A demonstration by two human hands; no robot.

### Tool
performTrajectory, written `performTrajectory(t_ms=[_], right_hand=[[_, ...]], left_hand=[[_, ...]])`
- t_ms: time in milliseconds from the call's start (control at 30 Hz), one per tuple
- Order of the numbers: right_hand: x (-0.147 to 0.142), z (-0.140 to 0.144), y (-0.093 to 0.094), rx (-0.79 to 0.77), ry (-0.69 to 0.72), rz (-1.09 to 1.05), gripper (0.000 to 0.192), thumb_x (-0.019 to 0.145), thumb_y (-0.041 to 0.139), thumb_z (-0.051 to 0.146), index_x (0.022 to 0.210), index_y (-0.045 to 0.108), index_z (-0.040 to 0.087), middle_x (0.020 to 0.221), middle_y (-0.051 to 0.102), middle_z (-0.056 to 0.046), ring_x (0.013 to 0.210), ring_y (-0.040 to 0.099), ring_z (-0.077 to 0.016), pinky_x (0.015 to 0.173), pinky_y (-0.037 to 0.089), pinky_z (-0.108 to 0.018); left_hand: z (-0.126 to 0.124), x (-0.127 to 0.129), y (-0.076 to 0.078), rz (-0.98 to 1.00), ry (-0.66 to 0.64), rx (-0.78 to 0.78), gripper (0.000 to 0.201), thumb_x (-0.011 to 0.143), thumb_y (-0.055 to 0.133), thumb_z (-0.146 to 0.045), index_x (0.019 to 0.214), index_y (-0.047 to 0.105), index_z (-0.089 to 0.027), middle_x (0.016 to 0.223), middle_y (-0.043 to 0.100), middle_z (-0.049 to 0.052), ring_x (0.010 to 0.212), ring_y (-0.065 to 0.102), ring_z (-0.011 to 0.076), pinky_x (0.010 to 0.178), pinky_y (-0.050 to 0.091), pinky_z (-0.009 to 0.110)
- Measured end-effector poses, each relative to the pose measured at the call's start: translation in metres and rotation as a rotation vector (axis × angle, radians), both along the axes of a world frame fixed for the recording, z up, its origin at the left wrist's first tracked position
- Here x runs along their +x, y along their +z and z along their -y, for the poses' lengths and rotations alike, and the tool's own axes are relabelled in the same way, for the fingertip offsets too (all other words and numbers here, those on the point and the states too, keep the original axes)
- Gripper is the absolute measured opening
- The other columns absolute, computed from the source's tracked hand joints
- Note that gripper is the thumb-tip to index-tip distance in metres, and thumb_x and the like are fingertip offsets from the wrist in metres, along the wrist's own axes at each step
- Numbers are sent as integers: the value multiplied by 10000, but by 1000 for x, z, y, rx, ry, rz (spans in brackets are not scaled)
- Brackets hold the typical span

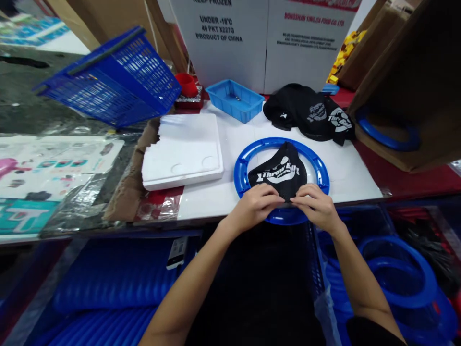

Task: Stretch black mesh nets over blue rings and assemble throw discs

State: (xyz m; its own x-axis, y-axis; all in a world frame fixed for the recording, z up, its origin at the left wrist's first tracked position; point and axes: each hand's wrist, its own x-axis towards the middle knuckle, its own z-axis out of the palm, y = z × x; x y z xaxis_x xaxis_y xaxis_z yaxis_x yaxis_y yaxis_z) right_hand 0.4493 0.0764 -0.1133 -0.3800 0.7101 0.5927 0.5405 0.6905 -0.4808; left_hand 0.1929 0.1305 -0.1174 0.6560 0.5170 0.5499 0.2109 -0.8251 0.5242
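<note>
A blue plastic ring [281, 142] lies flat on the white board at the front of the table. Inside it sits a piece of black printed fabric [295, 180] with white "Throw Ball" lettering, its top end resting toward the ring's far side. My left hand [262, 202] pinches the fabric's near edge over the ring's front rim. Close beside it, my right hand [315, 205] pinches the same edge a little to the right. The fingertips of both hands almost meet, and they hide part of the ring's near side.
More black printed fabric pieces [309, 115] lie behind the ring. A light blue tray [236, 101], a white foam slab [183, 154] and a tilted blue basket [115, 77] stand to the left. Cardboard boxes [234, 53] rise behind. Stacked blue rings [108, 278] fill the space below.
</note>
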Motion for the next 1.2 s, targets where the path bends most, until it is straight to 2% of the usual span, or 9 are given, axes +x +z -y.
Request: performTrajectory(t_ms=[133,300,433,700,867,1100,1200], right_hand=[[13,1,7,-56,130,54,242,949,721,112,1116,781,277,1046,693,-71,1085,659,-244,939,568,-473],[14,1,15,-80,201,126,208,950,702,109,1060,768,272,1021,717,-66,1106,663,-258,964,556,-497],[14,1,16,-75,213,154,204,941,696,99,1044,760,263,1013,717,-70,1108,656,-262,966,556,-498],[16,3,6,-3,175,155,277,925,698,87,1090,775,295,1002,744,-51,1098,669,-265,934,570,-494],[18,3,8,45,206,209,280,919,660,43,1068,765,255,1012,735,-73,1113,653,-267,920,585,-475],[21,1,9,3,230,231,268,899,685,54,1031,772,271,1036,729,-65,1136,664,-268,963,586,-492],[21,1,10,39,216,299,275,904,661,52,1022,765,277,1053,727,-70,1165,655,-277,960,592,-500]], left_hand=[[-7,-8,2,-5,-139,-21,200,1073,606,-221,1094,804,-226,1021,757,74,936,680,175,831,518,332],[-7,-7,10,1,-185,-60,201,1066,611,-222,1074,811,-229,1000,765,79,916,663,177,827,511,345],[-7,-7,14,-60,-195,-51,229,1058,584,-190,1096,807,-229,1034,772,85,923,648,194,822,499,366],[-8,-9,21,-163,-259,-63,304,1014,529,-99,1127,780,-228,1072,760,78,949,613,217,843,493,388],[-11,-9,28,-262,-323,-21,344,954,512,-45,1135,754,-209,1114,739,88,952,592,229,834,480,393],[-14,-9,27,-294,-344,-57,367,937,540,-59,1147,769,-253,1100,729,80,957,613,227,857,498,394],[-14,-8,27,-312,-341,-50,356,950,528,-69,1140,769,-250,1092,725,84,960,606,231,860,492,399]])
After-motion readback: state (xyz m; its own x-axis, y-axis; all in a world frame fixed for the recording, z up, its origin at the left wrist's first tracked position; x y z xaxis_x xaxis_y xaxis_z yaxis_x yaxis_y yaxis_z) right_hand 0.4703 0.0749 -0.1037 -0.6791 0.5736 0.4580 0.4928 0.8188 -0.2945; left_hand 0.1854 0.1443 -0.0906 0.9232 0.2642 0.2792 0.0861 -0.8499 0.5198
